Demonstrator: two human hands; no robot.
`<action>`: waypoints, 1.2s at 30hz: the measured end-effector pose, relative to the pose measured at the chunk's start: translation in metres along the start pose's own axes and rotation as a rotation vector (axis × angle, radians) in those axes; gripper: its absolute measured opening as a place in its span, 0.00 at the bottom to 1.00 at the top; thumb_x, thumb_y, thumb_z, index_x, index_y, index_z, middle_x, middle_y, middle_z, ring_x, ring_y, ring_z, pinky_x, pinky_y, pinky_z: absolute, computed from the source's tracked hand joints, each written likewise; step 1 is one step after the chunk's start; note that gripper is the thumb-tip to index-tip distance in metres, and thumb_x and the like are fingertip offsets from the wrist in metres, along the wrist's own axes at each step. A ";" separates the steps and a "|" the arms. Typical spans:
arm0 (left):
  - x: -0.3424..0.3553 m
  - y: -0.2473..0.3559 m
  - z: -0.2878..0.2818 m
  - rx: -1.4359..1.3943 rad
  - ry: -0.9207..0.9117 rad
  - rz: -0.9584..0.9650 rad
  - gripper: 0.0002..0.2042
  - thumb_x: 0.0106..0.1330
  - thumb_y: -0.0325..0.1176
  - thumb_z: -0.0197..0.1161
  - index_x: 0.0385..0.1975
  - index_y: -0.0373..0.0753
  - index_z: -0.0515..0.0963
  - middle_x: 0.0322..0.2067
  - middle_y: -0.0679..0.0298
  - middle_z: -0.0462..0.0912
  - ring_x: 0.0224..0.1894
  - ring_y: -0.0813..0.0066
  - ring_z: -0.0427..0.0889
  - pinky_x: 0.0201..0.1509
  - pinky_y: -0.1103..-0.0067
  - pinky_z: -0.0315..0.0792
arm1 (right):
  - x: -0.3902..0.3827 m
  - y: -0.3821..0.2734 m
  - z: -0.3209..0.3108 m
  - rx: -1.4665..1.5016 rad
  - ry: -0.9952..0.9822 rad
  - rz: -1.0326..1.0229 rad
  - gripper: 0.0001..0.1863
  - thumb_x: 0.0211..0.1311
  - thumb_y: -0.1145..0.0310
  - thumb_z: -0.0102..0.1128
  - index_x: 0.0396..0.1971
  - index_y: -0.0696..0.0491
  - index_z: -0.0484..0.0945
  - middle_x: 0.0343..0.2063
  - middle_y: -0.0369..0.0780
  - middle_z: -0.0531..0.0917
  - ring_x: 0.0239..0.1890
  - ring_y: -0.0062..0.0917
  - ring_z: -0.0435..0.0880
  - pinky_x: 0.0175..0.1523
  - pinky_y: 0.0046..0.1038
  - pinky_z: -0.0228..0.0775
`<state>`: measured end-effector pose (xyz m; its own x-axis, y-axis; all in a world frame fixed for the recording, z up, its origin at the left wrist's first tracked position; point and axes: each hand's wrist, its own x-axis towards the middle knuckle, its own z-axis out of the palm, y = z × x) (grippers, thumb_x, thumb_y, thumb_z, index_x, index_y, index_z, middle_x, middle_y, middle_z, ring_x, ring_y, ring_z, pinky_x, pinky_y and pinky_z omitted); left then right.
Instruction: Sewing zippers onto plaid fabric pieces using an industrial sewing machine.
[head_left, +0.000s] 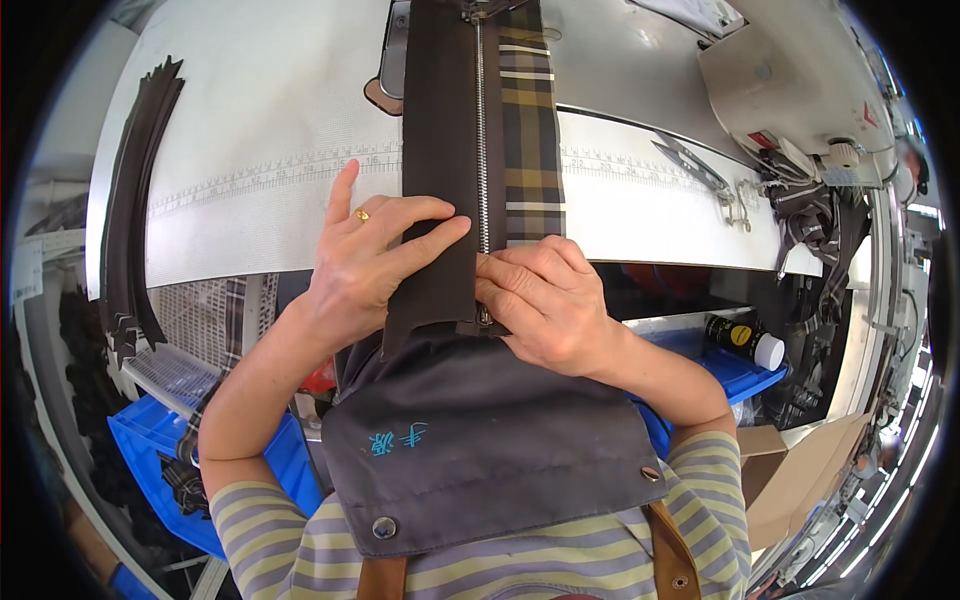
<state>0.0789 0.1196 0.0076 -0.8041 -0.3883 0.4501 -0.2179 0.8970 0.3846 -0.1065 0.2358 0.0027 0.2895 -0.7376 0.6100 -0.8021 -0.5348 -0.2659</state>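
A long dark brown fabric strip [437,120] runs from the sewing machine's foot toward me, with a metal zipper [481,140] along it. Brown and black plaid cloth [530,150] lies along the zipper's right side. My left hand [365,245] rests on the dark strip, fingers spread, one raised and two fingertips on the fabric near the zipper teeth. My right hand [548,300] is closed on the zipper's near part, fingers bent over its right edge. The zipper pull [486,318] shows just beside those fingers. The strip's near end hangs over the table edge.
A bundle of dark strips [140,200] hangs off the table at left. Scissors [690,160] lie on the right, near the machine head [800,85]. Below the table are blue bins [165,500], a black bottle [735,338] and a cardboard box [800,480].
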 end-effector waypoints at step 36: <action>0.096 -0.089 0.005 0.253 -0.078 -0.017 0.20 0.57 0.45 0.65 0.50 0.49 0.78 0.54 0.70 0.76 0.53 0.66 0.74 0.66 0.46 0.46 | 0.010 0.028 -0.016 0.026 -0.228 0.076 0.24 0.40 0.65 0.71 0.44 0.47 0.82 0.46 0.34 0.80 0.45 0.27 0.74 0.45 0.29 0.64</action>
<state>0.0182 0.0031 0.0126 -0.8372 -0.3948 0.3785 -0.3551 0.9187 0.1728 -0.1340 0.2200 0.0130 0.3415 -0.8488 0.4037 -0.8135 -0.4820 -0.3253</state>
